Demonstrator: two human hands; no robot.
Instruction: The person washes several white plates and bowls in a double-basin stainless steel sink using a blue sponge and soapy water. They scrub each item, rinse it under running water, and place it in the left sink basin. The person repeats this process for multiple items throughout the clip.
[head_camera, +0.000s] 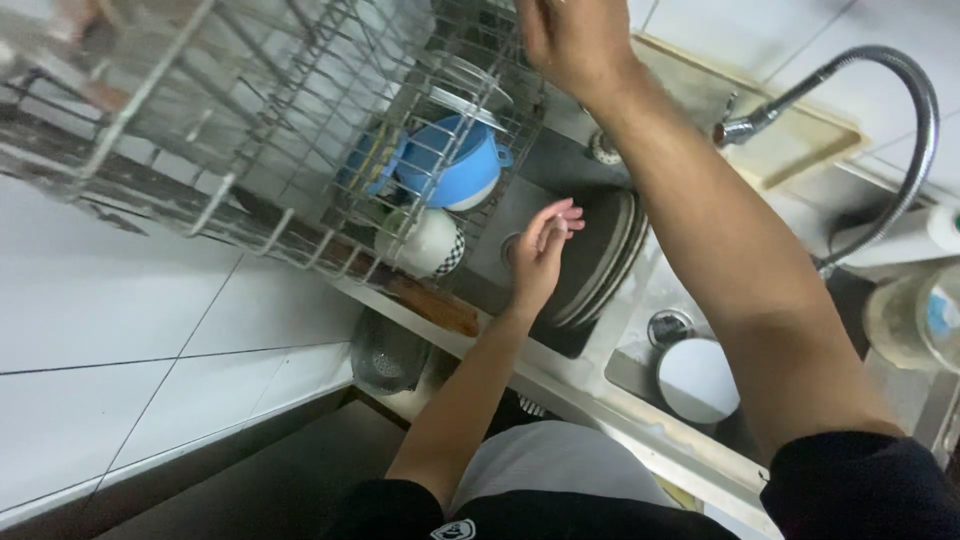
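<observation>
Two bare hands in view. Left hand hangs over the sink, fingers loosely curled together, gripping nothing, just beside the stacked plates leaning in the basin. Right hand is raised to the wire dish rack — fingers cut off by the frame edge, so cannot tell whether they grip. Blue colander sits in the rack above a checkered-rim bowl. Flexible faucet arcs at right.
</observation>
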